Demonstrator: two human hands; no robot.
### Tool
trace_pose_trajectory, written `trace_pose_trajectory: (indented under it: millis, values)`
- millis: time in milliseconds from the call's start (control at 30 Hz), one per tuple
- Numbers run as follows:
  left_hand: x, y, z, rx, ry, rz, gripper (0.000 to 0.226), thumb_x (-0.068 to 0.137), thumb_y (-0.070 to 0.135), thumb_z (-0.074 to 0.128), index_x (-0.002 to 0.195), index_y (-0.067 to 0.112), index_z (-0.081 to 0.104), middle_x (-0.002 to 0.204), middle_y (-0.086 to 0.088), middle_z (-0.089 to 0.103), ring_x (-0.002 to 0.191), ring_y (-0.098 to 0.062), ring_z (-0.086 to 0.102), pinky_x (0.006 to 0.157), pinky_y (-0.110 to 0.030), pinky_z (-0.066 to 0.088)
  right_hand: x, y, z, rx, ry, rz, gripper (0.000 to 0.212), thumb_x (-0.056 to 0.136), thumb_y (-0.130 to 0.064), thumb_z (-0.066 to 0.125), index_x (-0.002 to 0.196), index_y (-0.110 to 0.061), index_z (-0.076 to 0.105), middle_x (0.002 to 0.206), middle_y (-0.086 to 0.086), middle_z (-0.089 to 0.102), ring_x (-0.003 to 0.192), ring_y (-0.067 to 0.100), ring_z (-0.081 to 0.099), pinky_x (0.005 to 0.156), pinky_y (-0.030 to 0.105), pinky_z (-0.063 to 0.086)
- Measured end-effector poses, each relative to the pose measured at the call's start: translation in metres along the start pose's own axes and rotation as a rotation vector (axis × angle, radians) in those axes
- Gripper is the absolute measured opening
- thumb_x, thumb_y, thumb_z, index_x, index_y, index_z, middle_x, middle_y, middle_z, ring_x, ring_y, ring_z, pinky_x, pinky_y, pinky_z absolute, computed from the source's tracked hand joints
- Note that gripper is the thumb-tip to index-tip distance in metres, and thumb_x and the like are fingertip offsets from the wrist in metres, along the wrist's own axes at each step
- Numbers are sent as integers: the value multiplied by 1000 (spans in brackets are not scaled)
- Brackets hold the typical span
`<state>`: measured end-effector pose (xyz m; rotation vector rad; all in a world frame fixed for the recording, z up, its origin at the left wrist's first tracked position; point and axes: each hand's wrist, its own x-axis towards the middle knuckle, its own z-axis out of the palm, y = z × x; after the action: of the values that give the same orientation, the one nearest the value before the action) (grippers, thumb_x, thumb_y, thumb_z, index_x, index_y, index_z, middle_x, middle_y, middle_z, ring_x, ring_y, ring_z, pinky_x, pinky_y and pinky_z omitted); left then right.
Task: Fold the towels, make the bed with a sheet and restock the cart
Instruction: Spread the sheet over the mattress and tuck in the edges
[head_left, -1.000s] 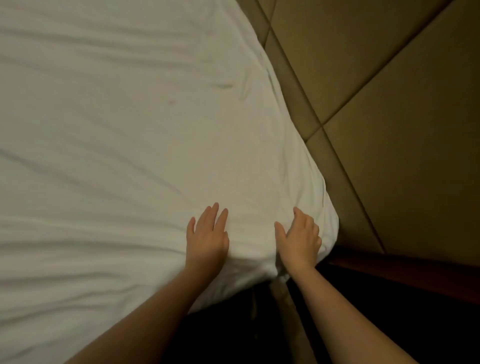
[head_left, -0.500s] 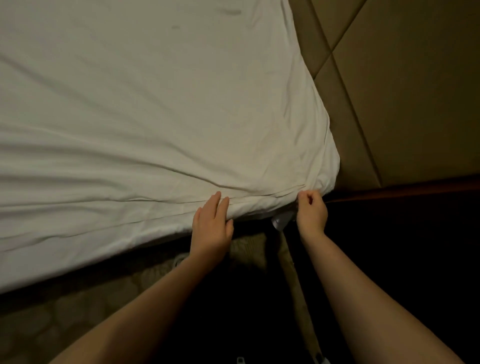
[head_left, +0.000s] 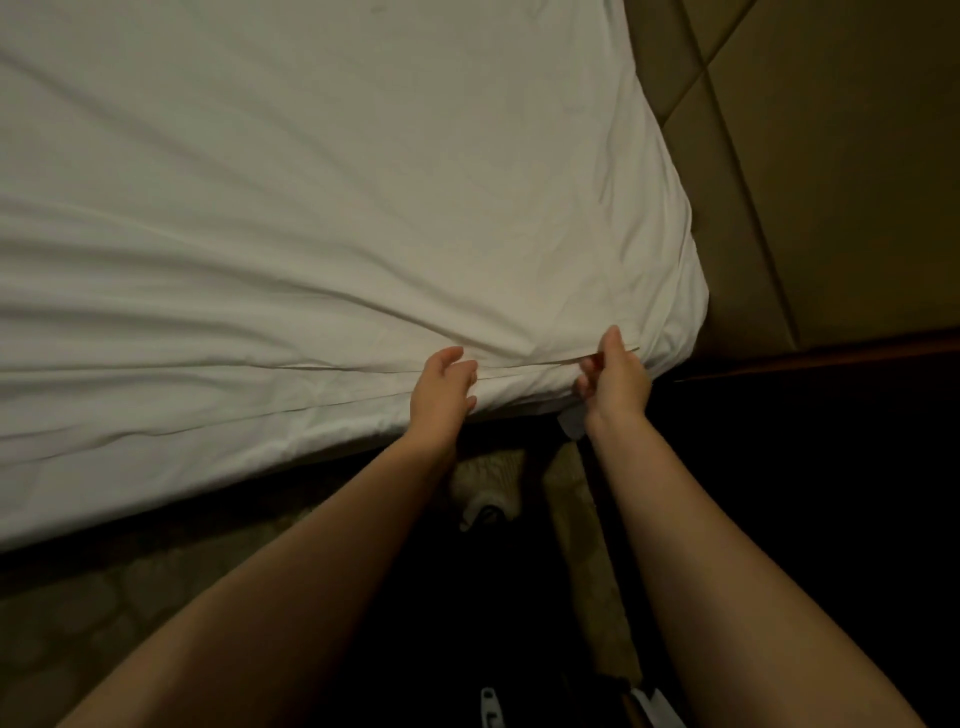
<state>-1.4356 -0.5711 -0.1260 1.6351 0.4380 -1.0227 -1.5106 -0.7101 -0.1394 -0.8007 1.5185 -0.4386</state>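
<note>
White sheet (head_left: 311, 208), creased: right hand (head_left: 615, 382), nearer the padded headboard (head_left: 831, 182), pinches its edge fold; left hand (head_left: 441, 389), farther from the headboard, half-curled at that edge, grip undeterminable.

The plain white cloth sheet (head_left: 311, 208) is unpatterned, its creases shaded grey. The tan padded headboard (head_left: 831, 182) has dark diagonal seams crossing into diamonds. Below it is a dark reddish-brown wooden rail (head_left: 831, 356). The beige carpet (head_left: 78, 613) shows a faint pebble-like pattern. The cream knit shoe (head_left: 488, 478) is plain.
</note>
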Motion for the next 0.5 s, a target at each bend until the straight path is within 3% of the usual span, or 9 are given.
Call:
trace_pose_trajectory:
  millis: [100, 167, 267, 367, 433, 500]
  values:
    - [1, 11, 7, -197, -107, -134, 34, 98, 15, 45, 131, 8, 48, 118, -3, 58, 109, -12, 54, 85, -29, 45, 8, -16, 0, -98, -3, -99, 31, 94, -28, 57, 118, -8, 59, 103, 0, 59, 88, 15, 56, 71, 25, 50]
    - [1, 16, 17, -224, -157, -184, 32, 99, 18, 44, 129, 8, 50, 115, -2, 59, 112, -14, 54, 86, -30, 45, 12, -21, -3, -204, 40, -150, 35, 95, -25, 55, 124, -5, 58, 111, 0, 57, 100, 15, 52, 84, 24, 44]
    - [-2, 18, 37, -168, -202, -252, 22, 99, 20, 45, 116, 11, 55, 110, -1, 60, 105, -13, 57, 83, -30, 47, 22, -21, -11, -332, 76, -166, 22, 95, -24, 53, 101, -7, 66, 98, 2, 58, 88, 16, 54, 79, 26, 46]
    - [-6, 14, 49, -128, -181, -279, 16, 98, 15, 44, 86, 16, 55, 91, 1, 59, 81, -8, 58, 70, -24, 46, 32, -21, -18, -339, 88, -167, 30, 94, -20, 54, 65, -12, 54, 69, 2, 53, 58, 10, 49, 59, 21, 45]
    - [-6, 9, 49, -176, -92, -230, 15, 97, 10, 44, 87, 13, 55, 89, -1, 58, 75, -7, 57, 68, -22, 45, 35, -23, -20, -357, 77, -161, 33, 94, -18, 55, 62, -14, 51, 61, 1, 49, 54, 9, 46, 57, 21, 44]
    - [-4, 6, 48, -289, -25, -192, 9, 98, 10, 46, 103, 10, 53, 102, -4, 58, 86, -11, 59, 74, -25, 48, 35, -25, -19, -339, 62, -152, 32, 94, -17, 56, 63, -15, 52, 60, 1, 49, 53, 8, 46, 51, 18, 44]
